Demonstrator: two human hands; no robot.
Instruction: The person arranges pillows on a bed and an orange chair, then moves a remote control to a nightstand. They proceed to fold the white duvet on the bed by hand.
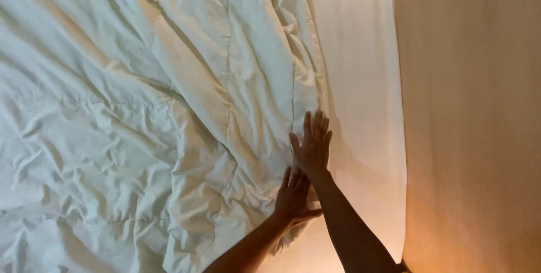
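Duvet (pixel 141 109) (white, rumpled) pressed at its 4 o'clock edge by left hand (pixel 293 197) and right hand (pixel 313 146), fingers flat and open, sheet (pixel 360 109) bared at 3 o'clock.

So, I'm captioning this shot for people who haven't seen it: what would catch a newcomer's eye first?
The big crumpled white duvet fills the left and centre of the view. Two bare hands press flat along its right edge: the right hand higher up, the left hand just below it. To their right a smooth strip of white sheet runs along a plain beige wall.
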